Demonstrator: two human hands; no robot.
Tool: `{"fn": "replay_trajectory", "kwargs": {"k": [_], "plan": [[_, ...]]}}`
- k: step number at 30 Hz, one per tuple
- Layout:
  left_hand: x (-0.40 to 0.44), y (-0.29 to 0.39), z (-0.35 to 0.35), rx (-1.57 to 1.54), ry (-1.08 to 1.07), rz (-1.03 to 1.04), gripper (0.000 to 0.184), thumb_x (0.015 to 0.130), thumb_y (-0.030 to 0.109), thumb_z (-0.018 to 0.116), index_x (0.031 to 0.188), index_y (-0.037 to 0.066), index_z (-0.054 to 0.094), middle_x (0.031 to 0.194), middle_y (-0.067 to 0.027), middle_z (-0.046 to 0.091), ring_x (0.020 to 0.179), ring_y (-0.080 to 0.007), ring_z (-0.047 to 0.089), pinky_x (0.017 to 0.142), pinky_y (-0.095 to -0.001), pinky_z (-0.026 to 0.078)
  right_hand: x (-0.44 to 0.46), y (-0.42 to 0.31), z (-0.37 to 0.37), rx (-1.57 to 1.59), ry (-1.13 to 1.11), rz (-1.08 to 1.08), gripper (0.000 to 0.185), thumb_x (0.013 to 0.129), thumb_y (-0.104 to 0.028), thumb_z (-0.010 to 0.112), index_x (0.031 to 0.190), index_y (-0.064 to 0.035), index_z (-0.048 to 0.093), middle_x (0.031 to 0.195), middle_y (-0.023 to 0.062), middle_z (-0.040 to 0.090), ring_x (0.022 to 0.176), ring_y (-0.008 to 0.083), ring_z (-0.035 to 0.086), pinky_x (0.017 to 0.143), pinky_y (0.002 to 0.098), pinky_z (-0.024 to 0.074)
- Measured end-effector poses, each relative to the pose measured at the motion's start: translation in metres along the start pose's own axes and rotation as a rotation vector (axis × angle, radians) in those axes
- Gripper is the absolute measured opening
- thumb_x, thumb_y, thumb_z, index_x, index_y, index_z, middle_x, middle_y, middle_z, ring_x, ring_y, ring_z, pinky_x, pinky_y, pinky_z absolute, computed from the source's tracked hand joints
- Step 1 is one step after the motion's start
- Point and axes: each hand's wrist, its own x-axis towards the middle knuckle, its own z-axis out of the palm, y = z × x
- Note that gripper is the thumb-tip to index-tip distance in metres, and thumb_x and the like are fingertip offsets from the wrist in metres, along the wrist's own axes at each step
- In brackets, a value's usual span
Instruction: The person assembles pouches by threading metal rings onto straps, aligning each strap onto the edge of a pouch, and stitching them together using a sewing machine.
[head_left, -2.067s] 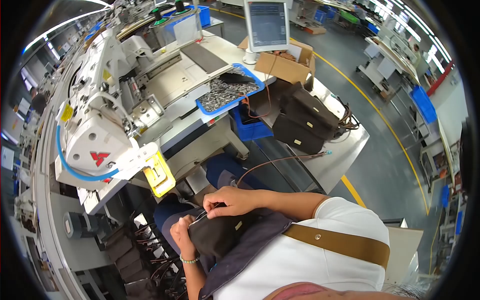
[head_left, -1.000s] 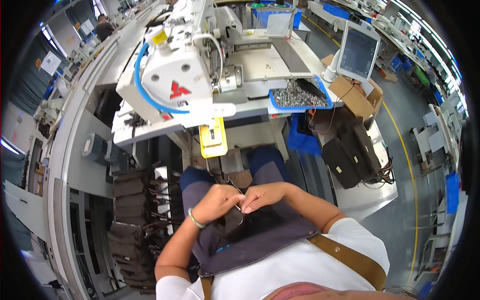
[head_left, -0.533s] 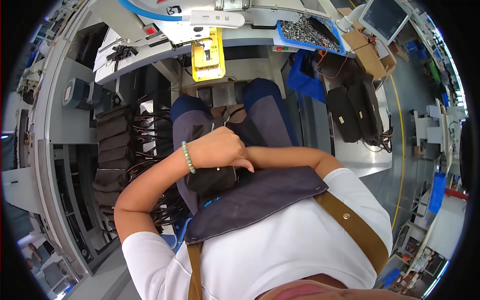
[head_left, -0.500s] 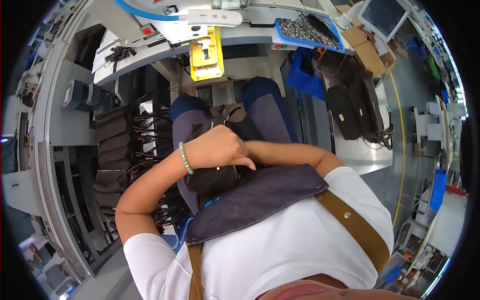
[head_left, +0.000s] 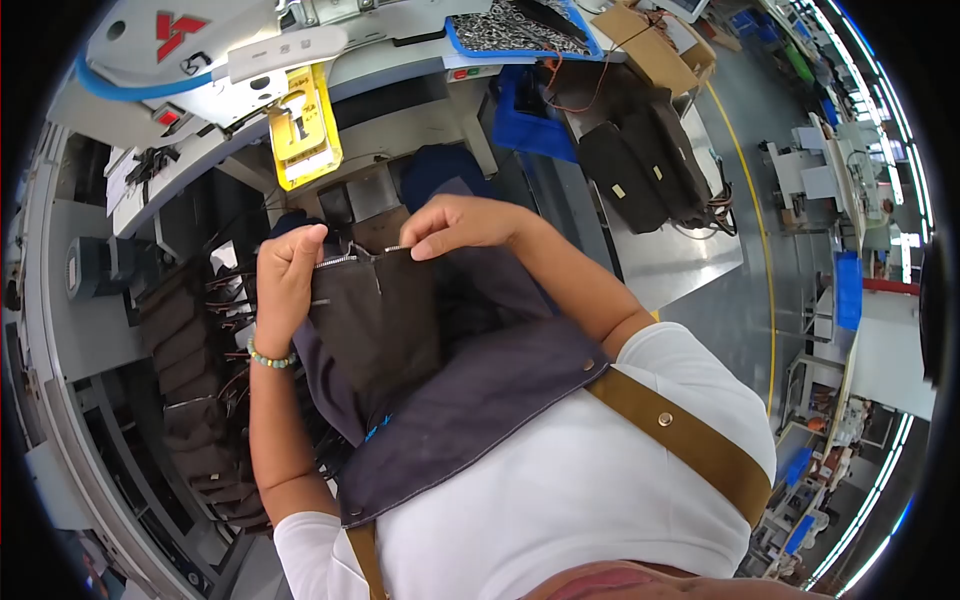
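A dark brown fabric piece (head_left: 380,320) with a metal zip along its upper edge is spread over my lap. My left hand (head_left: 288,280) is closed on its left edge, thumb up, by one end of the zip (head_left: 335,262). On the other side my right hand (head_left: 460,225) pinches the upper edge near the zip's right part. Between the hands the edge dips, with a short slit below it. A dark apron (head_left: 480,410) covers my front, and the lower part of the fabric piece lies against it.
Ahead stands a white machine bench with a yellow plate (head_left: 305,135) jutting toward me. A blue tray of small metal parts (head_left: 520,35) sits on the bench. Stacked dark fabric pieces lie at left (head_left: 185,340) and on a metal surface at right (head_left: 640,165). A blue bin (head_left: 525,120) hangs near the bench.
My hands, crossed close together before, have parted to either side of the fabric piece. Its zipped edge is now raised and stretched between them. The view has turned toward the right.
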Motion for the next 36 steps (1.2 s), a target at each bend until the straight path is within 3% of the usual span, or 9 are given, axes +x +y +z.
{"fn": "replay_trajectory", "kwargs": {"k": [3, 9, 10, 17, 20, 26, 29, 32, 36], "plan": [[-0.002, -0.014, 0.007, -0.070, 0.085, -0.071, 0.045, 0.103, 0.028, 0.049, 0.066, 0.003, 0.043, 0.064, 0.0026, 0.043, 0.061, -0.0061, 0.036, 0.055, -0.0249, 0.029, -0.019, -0.031, -0.026, -0.347, 0.155, -0.115, 0.023, 0.093, -0.022, 0.064, 0.104, -0.0030, 0.070, 0.100, 0.0026, 0.069, 0.095, 0.0116, 0.062, 0.086, 0.0267, 0.0474], [-0.012, -0.030, -0.023, -0.710, 0.078, -0.058, 0.046, 0.104, 0.036, 0.043, 0.069, 0.006, 0.042, 0.060, 0.0006, 0.038, 0.055, -0.0097, 0.030, 0.052, -0.0262, 0.025, -0.078, -0.023, -0.229, -1.120, 1.253, -0.086, 0.019, 0.087, -0.021, 0.062, 0.097, -0.0083, 0.072, 0.087, 0.0114, 0.071, 0.082, 0.0214, 0.069, 0.075, 0.0335, 0.0519], [-0.011, -0.031, -0.024, -0.732, 0.053, -0.054, 0.046, 0.104, 0.037, 0.044, 0.069, 0.006, 0.043, 0.059, 0.0006, 0.037, 0.054, -0.0096, 0.029, 0.051, -0.0264, 0.025, -0.086, -0.017, -0.273, -0.972, 1.329, 0.069, 0.019, 0.086, -0.020, 0.061, 0.099, -0.0112, 0.073, 0.087, 0.0144, 0.071, 0.082, 0.0251, 0.069, 0.073, 0.0367, 0.0521], [0.001, -0.038, -0.002, -0.631, -0.099, -0.166, 0.046, 0.103, 0.036, 0.046, 0.069, 0.004, 0.047, 0.057, -0.0001, 0.039, 0.053, -0.0086, 0.031, 0.051, -0.0249, 0.024, -0.076, 0.009, -0.401, -1.676, 1.209, 0.350, 0.023, 0.081, -0.025, 0.064, 0.096, -0.0097, 0.073, 0.096, 0.0149, 0.070, 0.092, 0.0343, 0.066, 0.082, 0.0453, 0.0527], [0.004, -0.033, -0.002, -0.589, -0.061, -0.202, 0.045, 0.103, 0.035, 0.046, 0.070, 0.004, 0.048, 0.058, 0.0003, 0.040, 0.053, -0.0076, 0.031, 0.051, -0.0240, 0.024, -0.058, -0.023, -0.355, -1.565, 1.253, 0.414, 0.015, 0.074, -0.014, 0.063, 0.081, -0.0041, 0.073, 0.089, 0.0238, 0.069, 0.087, 0.0410, 0.066, 0.077, 0.0480, 0.0528], [-0.003, -0.032, -0.004, -0.736, 0.044, -0.154, 0.043, 0.103, 0.033, 0.046, 0.070, 0.005, 0.047, 0.057, 0.0021, 0.035, 0.053, -0.0075, 0.028, 0.051, -0.0246, 0.022, -0.069, -0.031, -0.331, -1.705, 1.272, 0.395, 0.020, 0.079, -0.010, 0.057, 0.091, -0.0017, 0.070, 0.095, 0.0224, 0.068, 0.087, 0.0400, 0.065, 0.076, 0.0472, 0.0524], [-0.001, -0.029, 0.003, -0.727, 0.036, -0.128, 0.043, 0.103, 0.032, 0.045, 0.070, 0.005, 0.046, 0.057, 0.0027, 0.033, 0.053, -0.0075, 0.026, 0.050, -0.0250, 0.022, -0.063, -0.052, -0.291, -1.851, 0.944, 0.264, 0.021, 0.084, -0.009, 0.056, 0.099, -0.0015, 0.069, 0.096, 0.0189, 0.069, 0.082, 0.0347, 0.066, 0.074, 0.0416, 0.0530], [0.006, -0.027, 0.015, -0.699, 0.101, -0.115, 0.041, 0.104, 0.029, 0.044, 0.071, 0.005, 0.045, 0.057, 0.0029, 0.032, 0.053, -0.0072, 0.027, 0.051, -0.0248, 0.022, -0.047, -0.034, -0.290, -1.848, 0.886, 0.190, 0.021, 0.086, -0.026, 0.064, 0.097, -0.0106, 0.073, 0.097, 0.0093, 0.068, 0.092, 0.0296, 0.067, 0.077, 0.0440, 0.0538], [0.014, -0.027, 0.024, -0.635, 0.106, -0.005, 0.041, 0.104, 0.031, 0.045, 0.072, 0.005, 0.045, 0.057, 0.0014, 0.036, 0.053, -0.0079, 0.030, 0.051, -0.0252, 0.023, -0.025, -0.018, -0.291, -1.943, 0.843, 0.412, 0.018, 0.085, -0.026, 0.064, 0.091, -0.0099, 0.072, 0.096, 0.0078, 0.066, 0.090, 0.0309, 0.067, 0.074, 0.0439, 0.0543]]}}
